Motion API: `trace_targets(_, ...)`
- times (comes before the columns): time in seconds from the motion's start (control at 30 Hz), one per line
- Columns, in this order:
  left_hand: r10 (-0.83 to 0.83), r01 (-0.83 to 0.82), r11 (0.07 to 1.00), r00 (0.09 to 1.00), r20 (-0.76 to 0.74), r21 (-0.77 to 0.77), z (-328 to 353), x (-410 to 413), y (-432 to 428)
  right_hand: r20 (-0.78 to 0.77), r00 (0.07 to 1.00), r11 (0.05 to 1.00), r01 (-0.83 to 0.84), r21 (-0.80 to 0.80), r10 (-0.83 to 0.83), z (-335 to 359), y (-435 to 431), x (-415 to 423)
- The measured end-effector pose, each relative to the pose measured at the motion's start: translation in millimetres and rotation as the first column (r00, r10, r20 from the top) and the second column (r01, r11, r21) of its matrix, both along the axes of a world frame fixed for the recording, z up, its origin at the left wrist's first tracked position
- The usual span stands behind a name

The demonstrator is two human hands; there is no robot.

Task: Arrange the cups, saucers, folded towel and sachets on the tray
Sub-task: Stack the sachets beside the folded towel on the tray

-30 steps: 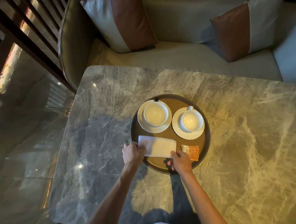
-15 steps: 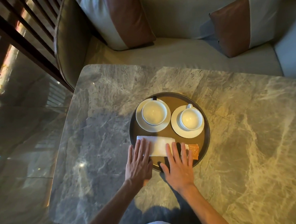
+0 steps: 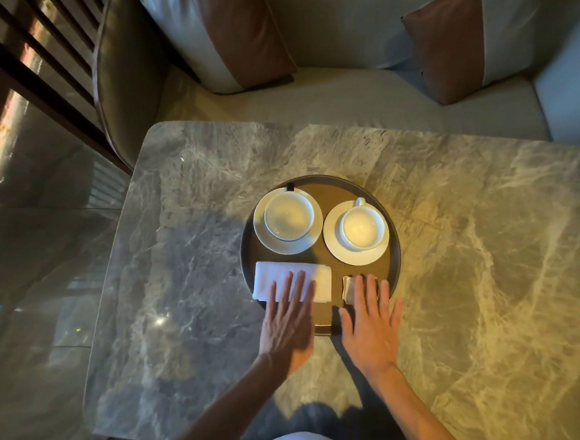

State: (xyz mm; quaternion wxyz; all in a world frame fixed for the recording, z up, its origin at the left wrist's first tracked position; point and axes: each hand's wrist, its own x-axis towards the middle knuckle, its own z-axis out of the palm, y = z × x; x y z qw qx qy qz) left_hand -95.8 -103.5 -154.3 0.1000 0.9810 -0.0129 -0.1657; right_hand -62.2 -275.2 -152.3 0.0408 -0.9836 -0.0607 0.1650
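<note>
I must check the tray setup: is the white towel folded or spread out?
Folded. The towel lies as a compact rectangle on the tray, under the left hand's fingers.

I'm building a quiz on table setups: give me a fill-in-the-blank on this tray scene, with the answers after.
1. The round tray holds ____ cups, each on its own saucer.
2. The left hand lies flat with its fingers on the folded ____.
3. The right hand has its fingertips over the ____.
4. The tray rests on a ____-patterned table.

Missing words: two; towel; sachets; marble
</note>
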Motion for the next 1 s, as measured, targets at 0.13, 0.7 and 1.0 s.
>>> trace_targets(0.13,-0.079,0.076,0.996,0.994,-0.071,-0.048,2.8,9.1,-37.8,-0.068,0.998,1.0,0.002,0.026,0.0,-5.5,-22.2,-7.0)
trace_targets(0.7,0.384,-0.373,0.922,0.918,0.104,-0.105,13.7,-4.9,3.1,-0.038,0.999,0.984,-0.016,0.175,0.023,-8.3,-33.8,4.1)
trace_targets(1.0,0.788,-0.842,0.396,0.516,-0.335,-0.366,-3.3,45.2,96.4,-0.511,0.503,0.157,0.802,0.576,-0.697,-15.6,-59.3,76.2)
